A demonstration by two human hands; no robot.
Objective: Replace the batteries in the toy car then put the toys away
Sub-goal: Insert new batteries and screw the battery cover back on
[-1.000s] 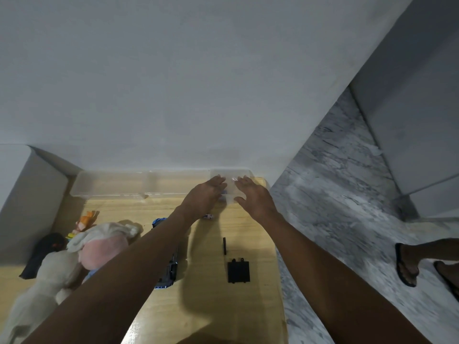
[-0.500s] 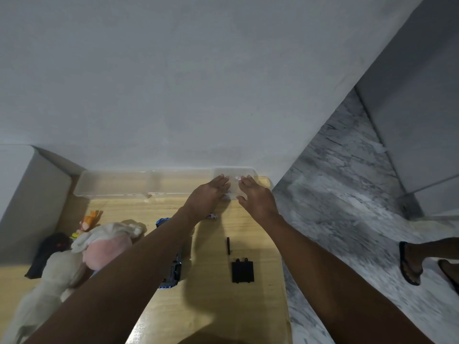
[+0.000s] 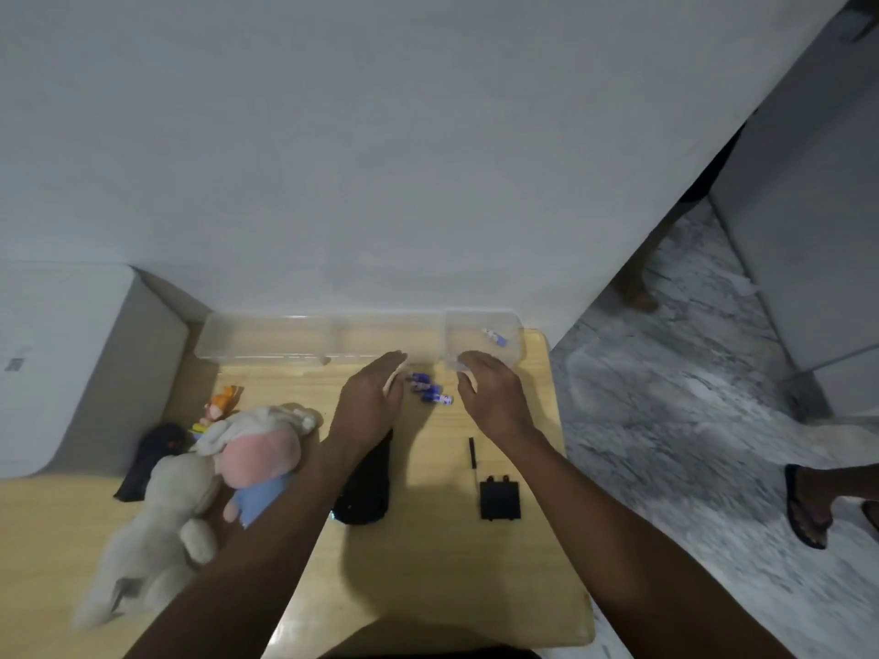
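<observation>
Since I'm going near to far here: closest to me on the table (image 3: 428, 587) is the black cover (image 3: 499, 498) with a thin black stick (image 3: 472, 453) just past it, both off to the right. The car (image 3: 364, 487) is a dark shape lying lengthwise under my left forearm, long axis running away from me. Past that are the hands. Left hand (image 3: 368, 401) and right hand (image 3: 492, 397) are both open and flat-ish, holding nothing, palms facing in. Right between them sit a few purple batteries (image 3: 430, 390) on the wood, each lying slanted, near-right to far-left-ish. They look a touch closer to my left fingers, so I'd guess left grabs first. Farthest out, the clear tray (image 3: 516, 349) against the wall has one more battery (image 3: 494, 336) in its right end, just beyond my right fingertips.
</observation>
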